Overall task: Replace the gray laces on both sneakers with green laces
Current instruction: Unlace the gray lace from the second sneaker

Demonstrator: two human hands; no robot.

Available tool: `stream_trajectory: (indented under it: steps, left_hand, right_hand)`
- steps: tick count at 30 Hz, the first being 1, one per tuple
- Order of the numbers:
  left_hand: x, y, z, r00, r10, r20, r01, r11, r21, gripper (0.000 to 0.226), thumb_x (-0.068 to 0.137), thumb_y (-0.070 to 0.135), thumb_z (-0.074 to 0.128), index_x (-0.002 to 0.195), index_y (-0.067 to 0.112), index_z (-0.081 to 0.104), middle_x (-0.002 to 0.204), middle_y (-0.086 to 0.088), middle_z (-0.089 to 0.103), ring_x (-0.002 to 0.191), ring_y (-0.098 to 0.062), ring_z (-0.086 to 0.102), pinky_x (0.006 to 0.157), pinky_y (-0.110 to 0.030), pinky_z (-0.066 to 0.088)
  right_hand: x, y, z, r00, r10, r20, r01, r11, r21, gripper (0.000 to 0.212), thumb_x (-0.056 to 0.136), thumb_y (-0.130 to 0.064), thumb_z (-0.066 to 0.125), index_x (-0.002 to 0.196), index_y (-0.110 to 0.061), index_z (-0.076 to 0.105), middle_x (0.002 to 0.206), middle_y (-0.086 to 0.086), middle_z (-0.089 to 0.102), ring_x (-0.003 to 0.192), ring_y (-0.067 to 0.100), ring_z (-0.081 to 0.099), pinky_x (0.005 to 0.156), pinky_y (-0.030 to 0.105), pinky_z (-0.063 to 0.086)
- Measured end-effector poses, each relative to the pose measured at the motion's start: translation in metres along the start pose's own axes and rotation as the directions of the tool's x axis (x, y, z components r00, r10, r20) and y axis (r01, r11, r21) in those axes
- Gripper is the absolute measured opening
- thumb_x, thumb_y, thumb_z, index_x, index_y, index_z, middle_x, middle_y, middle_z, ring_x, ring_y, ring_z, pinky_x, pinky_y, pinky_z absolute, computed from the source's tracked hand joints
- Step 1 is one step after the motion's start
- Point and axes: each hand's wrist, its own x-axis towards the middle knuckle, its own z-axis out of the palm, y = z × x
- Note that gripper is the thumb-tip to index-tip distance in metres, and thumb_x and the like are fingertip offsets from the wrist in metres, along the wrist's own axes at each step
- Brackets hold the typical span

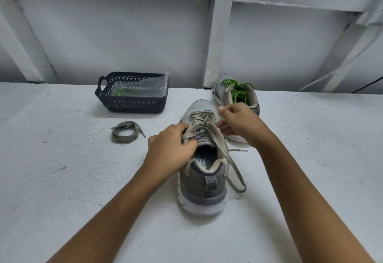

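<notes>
**One sneaker in green, the second still in gray**

Well off to the left of my left fingers, a dark basket point(132, 103) holds a clear plastic bag point(145, 87) with a green lace point(122, 92) inside. I take that lace to be for the second shoe. Nearer those fingers, a coiled gray lace point(126, 132) lies pulled out on the bench point(62, 180).

My left hand point(170, 144) curls over the near sneaker point(204, 180), gripping its collar at the top eyelets. Its gray lace point(207, 120) is untied but still crosses the eyelets, one end trailing past the heel. My right hand point(240, 121) lays nearly straight fingers against the shoe's right side, thumb lifted, holding nothing I can make out. Just beyond those fingers stands the far sneaker point(226, 90), laced in green point(238, 89).

About half is done: unthreading and relacing remain. The path to the basket looks unobstructed.
</notes>
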Motion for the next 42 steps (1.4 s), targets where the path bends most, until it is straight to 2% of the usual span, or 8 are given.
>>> stream_trajectory:
  steps: [7, 13, 16, 20, 28, 32, 35, 42]
  left_hand:
    - [0.000, -0.001, 0.000, 1.000, -0.027, -0.003, 0.027, 0.999, -0.033, 0.021, 0.083, 0.023, 0.054, 0.102, 0.024, 0.064, 0.091, 0.005, 0.065, 0.087, -0.020, 0.057, 0.091, -0.039, 0.042]
    - [0.000, -0.003, 0.001, 0.999, -0.027, 0.018, 0.028, 0.998, -0.049, 0.027, 0.083, 0.025, 0.054, 0.109, 0.025, 0.063, 0.100, 0.003, 0.065, 0.094, -0.021, 0.057, 0.092, -0.040, 0.043]
    - [0.001, -0.003, 0.003, 0.999, -0.027, 0.036, 0.029, 0.997, -0.067, 0.041, 0.074, 0.039, 0.046, 0.110, 0.027, 0.062, 0.104, 0.004, 0.064, 0.094, -0.022, 0.057, 0.091, -0.041, 0.044]
    - [0.002, -0.005, 0.005, 0.998, -0.045, 0.039, 0.049, 0.994, -0.094, 0.055, 0.064, 0.041, 0.039, 0.114, 0.028, 0.059, 0.111, 0.004, 0.061, 0.100, -0.021, 0.056, 0.094, -0.043, 0.043]
    - [0.002, -0.008, 0.006, 0.998, -0.045, 0.051, 0.051, 0.991, -0.127, 0.056, 0.065, 0.042, 0.039, 0.116, 0.028, 0.057, 0.115, 0.005, 0.059, 0.108, -0.019, 0.053, 0.098, -0.043, 0.040]
    - [0.003, -0.010, 0.008, 0.998, -0.039, 0.042, 0.045, 0.989, -0.140, 0.057, 0.064, 0.042, 0.040, 0.117, 0.027, 0.058, 0.116, 0.004, 0.059, 0.109, -0.019, 0.053, 0.098, -0.043, 0.040]
    - [0.004, -0.010, 0.008, 0.998, -0.035, 0.048, 0.041, 0.989, -0.139, 0.056, 0.065, 0.041, 0.039, 0.115, 0.028, 0.058, 0.115, 0.005, 0.059, 0.108, -0.019, 0.053, 0.098, -0.043, 0.040]
    - [0.006, -0.013, 0.010, 0.998, -0.034, 0.047, 0.040, 0.989, -0.145, 0.056, 0.064, 0.042, 0.040, 0.115, 0.029, 0.058, 0.115, 0.005, 0.060, 0.110, -0.018, 0.054, 0.099, -0.043, 0.040]
  right_hand:
    - [0.000, 0.004, 0.004, 0.994, -0.112, 0.008, 0.112, 0.973, -0.201, 0.016, 0.093, -0.013, 0.058, 0.077, -0.013, 0.061, 0.061, 0.001, 0.059, 0.055, 0.012, 0.054, 0.057, 0.025, 0.050]
    - [0.004, 0.004, 0.008, 0.991, -0.018, -0.131, 0.012, 0.999, -0.043, 0.023, 0.101, -0.020, 0.041, 0.095, -0.003, 0.056, 0.064, 0.003, 0.063, 0.050, 0.010, 0.059, 0.046, 0.019, 0.048]
    - [-0.003, 0.003, 0.001, 0.998, 0.054, -0.037, -0.052, 0.997, 0.051, 0.034, 0.100, -0.030, 0.043, 0.085, -0.005, 0.061, 0.067, 0.005, 0.062, 0.057, 0.013, 0.059, 0.052, 0.021, 0.049]
    - [-0.008, 0.002, -0.001, 0.998, -0.032, 0.055, 0.038, 0.994, -0.105, 0.022, 0.093, -0.020, 0.058, 0.076, -0.006, 0.063, 0.065, 0.005, 0.057, 0.060, 0.012, 0.053, 0.051, 0.017, 0.049]
    - [0.007, 0.001, -0.003, 0.954, -0.067, -0.291, 0.085, 0.995, 0.051, 0.021, 0.096, -0.020, 0.052, 0.078, -0.011, 0.059, 0.068, 0.004, 0.060, 0.060, 0.012, 0.059, 0.054, 0.026, 0.049]
    - [-0.004, 0.004, -0.002, 0.999, -0.031, -0.032, 0.028, 0.996, -0.084, 0.025, 0.094, -0.029, 0.056, 0.077, -0.012, 0.062, 0.064, 0.000, 0.059, 0.057, 0.007, 0.056, 0.050, 0.020, 0.045]
    - [-0.009, 0.004, -0.005, 0.997, -0.077, -0.029, 0.072, 0.987, -0.144, 0.024, 0.093, -0.023, 0.058, 0.070, -0.017, 0.061, 0.064, -0.002, 0.060, 0.059, 0.006, 0.056, 0.051, 0.018, 0.045]
    - [0.000, -0.005, -0.012, 0.974, 0.077, -0.212, 0.024, 0.899, 0.437, 0.030, 0.096, -0.026, 0.053, 0.071, -0.010, 0.059, 0.059, 0.000, 0.056, 0.044, 0.005, 0.052, 0.049, 0.021, 0.044]
